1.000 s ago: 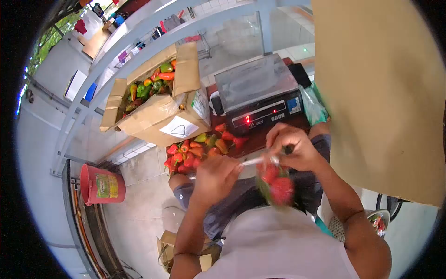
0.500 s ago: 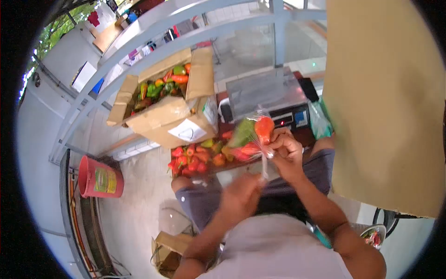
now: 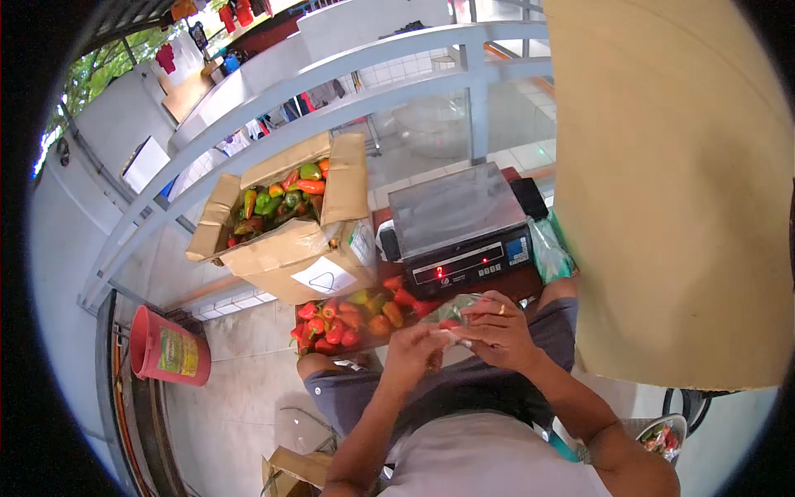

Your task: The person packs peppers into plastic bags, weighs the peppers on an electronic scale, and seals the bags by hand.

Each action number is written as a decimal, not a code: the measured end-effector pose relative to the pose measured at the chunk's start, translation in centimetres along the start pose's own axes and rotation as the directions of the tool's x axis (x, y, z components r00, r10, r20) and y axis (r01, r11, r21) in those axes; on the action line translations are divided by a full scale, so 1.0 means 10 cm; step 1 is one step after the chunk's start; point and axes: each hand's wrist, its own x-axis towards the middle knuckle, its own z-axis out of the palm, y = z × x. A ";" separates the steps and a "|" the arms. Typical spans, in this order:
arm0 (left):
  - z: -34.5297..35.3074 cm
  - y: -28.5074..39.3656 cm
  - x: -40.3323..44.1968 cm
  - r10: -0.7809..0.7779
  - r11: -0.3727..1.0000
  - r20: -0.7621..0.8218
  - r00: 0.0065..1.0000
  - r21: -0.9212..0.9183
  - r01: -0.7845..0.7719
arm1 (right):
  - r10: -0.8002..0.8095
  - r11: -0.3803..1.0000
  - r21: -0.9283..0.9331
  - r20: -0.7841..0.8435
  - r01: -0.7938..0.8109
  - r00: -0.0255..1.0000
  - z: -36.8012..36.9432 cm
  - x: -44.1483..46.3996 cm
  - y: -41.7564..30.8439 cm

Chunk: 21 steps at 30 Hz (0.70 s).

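A small clear plastic bag w/ green & red contents [image 3: 455, 309] is sitting btwn both hands, up over the lap, just nr the front edge of the dark red table [image 3: 520, 287]. The bare right hand [image 3: 502, 333] is wrapping bent fingers round the bag's R side, ring showing; the bare left hand [image 3: 411, 354] is pinching narrow at its L end, exact fingertip hold too small to tell. Just beyond, loose red, orange & yellow-green peppers [image 3: 337, 321] are lying in a heap, L of the hands. Behind, a black digital scale w/ a flat grey metal top [image 3: 464, 214] is glowing red digits. To its L, an open brown cardboard box [image 3: 273, 267] is holding more peppers, green & orange mostly. Far L, a pink-red plastic bucket w/ a yellow-green label [image 3: 149, 352] is standing on the floor.
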 end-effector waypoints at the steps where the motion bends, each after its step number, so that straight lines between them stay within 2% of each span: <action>1: 0.05 0.02 0.06 -0.039 0.983 0.018 0.999 -0.179 0.042 | 0.065 0.998 0.010 -0.017 -0.065 0.998 0.01 -0.01 0.02; 3: 0.18 0.01 0.11 -0.119 0.849 0.071 0.990 -0.511 0.139 | 0.203 0.979 0.042 -0.045 -0.201 0.978 0.07 -0.11 0.04; 4: 0.18 0.00 0.17 -0.119 0.867 0.098 0.988 -0.474 0.152 | 0.308 0.950 0.062 -0.035 -0.305 0.951 0.06 -0.14 0.03; 5: 0.24 -0.03 0.20 0.049 0.938 0.005 0.999 -0.343 -0.044 | 0.456 0.877 0.213 -0.088 -0.430 0.886 0.14 -0.23 0.04; 6: 0.36 -0.09 0.22 0.229 0.953 -0.061 0.972 -0.190 -0.236 | 0.596 0.770 0.364 -0.116 -0.524 0.795 0.27 -0.36 0.08; 7: 0.45 -0.15 0.23 0.408 0.911 -0.095 0.908 -0.025 -0.412 | 0.723 0.632 0.510 -0.117 -0.584 0.681 0.37 -0.44 0.09; 8: 0.47 -0.23 0.24 0.524 0.845 -0.108 0.845 0.184 -0.501 | 0.795 0.525 0.610 -0.103 -0.593 0.597 0.45 -0.51 0.07; 11: 0.56 -0.22 0.22 0.751 0.527 -0.021 0.660 0.620 -0.581 | 0.930 0.206 0.813 0.011 -0.545 0.368 0.57 -0.52 -0.02; 13: 0.58 -0.23 0.26 0.802 0.432 0.009 0.597 0.682 -0.590 | 0.964 0.023 0.861 0.115 -0.508 0.239 0.48 -0.38 -0.15; 15: 0.60 -0.20 0.30 0.862 0.287 0.069 0.503 0.751 -0.595 | 0.964 -0.083 0.875 0.193 -0.477 0.186 0.42 -0.30 -0.20; 16: 0.61 -0.21 0.31 0.801 0.326 0.075 0.594 0.778 -0.538 | 0.960 -0.139 0.878 0.233 -0.459 0.156 0.41 -0.31 -0.22; 19: 0.64 -0.35 0.41 0.801 0.442 -0.024 0.598 0.697 -0.564 | 0.926 0.046 0.864 0.151 -0.502 0.346 0.44 -0.48 -0.13; 20: 0.62 -0.43 0.46 0.780 0.506 -0.057 0.624 0.643 -0.574 | 0.914 0.080 0.826 0.162 -0.558 0.371 0.43 -0.57 -0.08; 21: 0.62 -0.43 0.46 0.750 0.574 -0.079 0.656 0.571 -0.587 | 0.878 0.040 0.805 0.254 -0.592 0.405 0.35 -0.63 -0.03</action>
